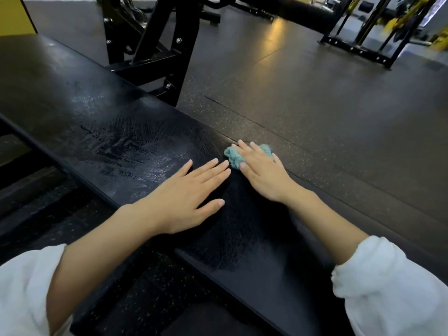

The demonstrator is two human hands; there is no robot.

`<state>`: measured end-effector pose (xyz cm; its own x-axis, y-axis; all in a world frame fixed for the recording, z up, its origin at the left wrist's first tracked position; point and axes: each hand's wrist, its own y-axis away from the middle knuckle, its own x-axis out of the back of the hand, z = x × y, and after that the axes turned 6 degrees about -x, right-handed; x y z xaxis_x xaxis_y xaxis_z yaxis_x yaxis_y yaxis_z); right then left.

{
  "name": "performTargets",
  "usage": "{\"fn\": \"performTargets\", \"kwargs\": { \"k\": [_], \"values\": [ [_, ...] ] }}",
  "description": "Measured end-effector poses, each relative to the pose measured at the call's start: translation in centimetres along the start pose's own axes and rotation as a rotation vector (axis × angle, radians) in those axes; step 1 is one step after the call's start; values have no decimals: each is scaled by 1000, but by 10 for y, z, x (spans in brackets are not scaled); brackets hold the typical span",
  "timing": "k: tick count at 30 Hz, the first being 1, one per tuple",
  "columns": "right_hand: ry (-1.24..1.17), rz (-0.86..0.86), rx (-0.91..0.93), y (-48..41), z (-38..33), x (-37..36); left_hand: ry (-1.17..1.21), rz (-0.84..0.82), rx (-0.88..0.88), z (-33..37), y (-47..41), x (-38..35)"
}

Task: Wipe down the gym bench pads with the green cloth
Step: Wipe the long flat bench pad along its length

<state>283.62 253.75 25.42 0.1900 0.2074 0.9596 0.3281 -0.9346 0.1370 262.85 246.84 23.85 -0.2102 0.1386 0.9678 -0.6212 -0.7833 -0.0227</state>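
Note:
A long black bench pad point(101, 122) runs from the upper left down to the lower right, with wet wipe streaks across its middle. The green cloth point(233, 158) is bunched up at the pad's right edge. My right hand point(261, 173) lies flat on top of the cloth and presses it against the pad, so only the cloth's ends show past the fingers. My left hand point(186, 197) rests palm down on the pad just left of the cloth, fingers spread, holding nothing.
The bench's black steel frame point(155, 49) rises behind the pad. Dark speckled rubber floor point(315, 105) spreads to the right. A black and yellow rack point(368, 37) stands at the far right. A yellow wall panel point(14, 15) is at the top left.

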Motion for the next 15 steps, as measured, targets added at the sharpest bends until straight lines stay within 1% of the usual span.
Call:
{"fn": "performTargets", "kwargs": {
  "k": [3,6,11,15],
  "values": [
    [-12,10,29,15,8,2,-6,-2,0,7,-8,-3],
    [-36,10,38,52,33,1,8,3,-6,5,-11,-3],
    [-33,-8,-46,133,75,3,-27,4,-8,5,-11,-5],
    [-50,-1,-100,153,81,1,-20,10,-7,7,-12,-6]
  ]
}}
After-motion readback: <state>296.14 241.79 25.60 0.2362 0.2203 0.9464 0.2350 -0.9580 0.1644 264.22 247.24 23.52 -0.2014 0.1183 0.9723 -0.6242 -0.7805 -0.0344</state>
